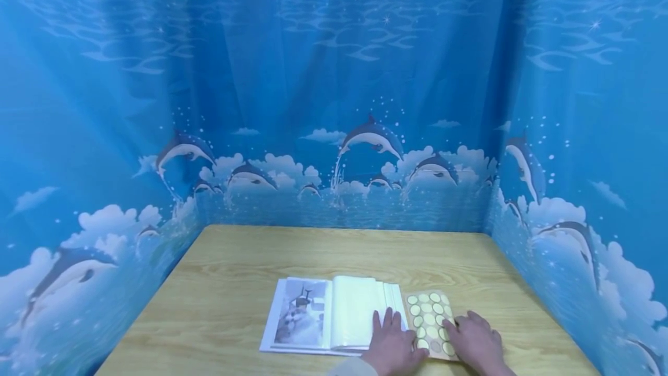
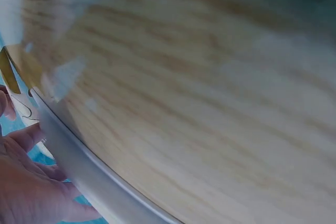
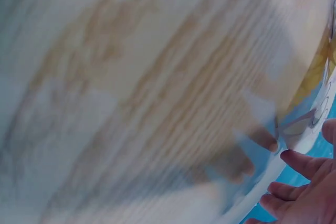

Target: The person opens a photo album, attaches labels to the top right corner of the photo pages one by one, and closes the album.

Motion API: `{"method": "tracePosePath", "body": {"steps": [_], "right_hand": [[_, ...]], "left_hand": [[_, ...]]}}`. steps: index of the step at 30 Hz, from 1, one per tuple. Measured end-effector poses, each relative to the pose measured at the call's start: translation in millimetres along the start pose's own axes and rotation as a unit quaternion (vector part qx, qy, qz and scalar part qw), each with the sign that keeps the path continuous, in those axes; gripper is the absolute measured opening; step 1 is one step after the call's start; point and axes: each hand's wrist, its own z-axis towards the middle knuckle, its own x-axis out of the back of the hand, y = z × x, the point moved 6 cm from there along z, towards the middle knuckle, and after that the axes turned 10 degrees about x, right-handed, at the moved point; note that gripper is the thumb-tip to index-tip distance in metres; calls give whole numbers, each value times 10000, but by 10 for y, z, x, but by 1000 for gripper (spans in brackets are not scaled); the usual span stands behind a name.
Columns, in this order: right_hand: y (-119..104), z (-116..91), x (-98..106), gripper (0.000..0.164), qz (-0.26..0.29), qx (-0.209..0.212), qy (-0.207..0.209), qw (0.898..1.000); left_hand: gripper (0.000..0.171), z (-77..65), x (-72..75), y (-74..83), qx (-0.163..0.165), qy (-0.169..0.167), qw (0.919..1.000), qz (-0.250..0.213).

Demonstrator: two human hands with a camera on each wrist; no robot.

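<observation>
An opened photo album [image 1: 352, 313] lies on the table in the head view, a greyish picture on its left page and a pale, plain page on the right. Beside it is a brown sheet of round, pale-yellow stickers [image 1: 429, 318], with one darker circle near its bottom. My left hand [image 1: 394, 346] rests with spread fingers on the album's right edge, its thumb reaching the sheet's lower left corner. At the sheet's right edge, my right hand [image 1: 476, 342] touches it with the thumb side. Both wrist views show loosely extended fingers beside a blurred wood-grain surface.
The wooden table [image 1: 235, 283] extends behind and to both sides of the album. Blue curtains [image 1: 334, 74] printed with dolphins and clouds enclose the table at the back, left and right.
</observation>
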Motion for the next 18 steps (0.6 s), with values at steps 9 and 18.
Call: {"method": "tracePosePath", "body": {"steps": [9, 18], "right_hand": [[-189, 54, 66, 47, 839, 50, 293, 9960], [-233, 118, 152, 51, 1931, -285, 728, 9781]], "left_hand": [[51, 3, 43, -34, -198, -45, 9961, -853], [53, 63, 208, -104, -273, 107, 9857, -1658]]}}
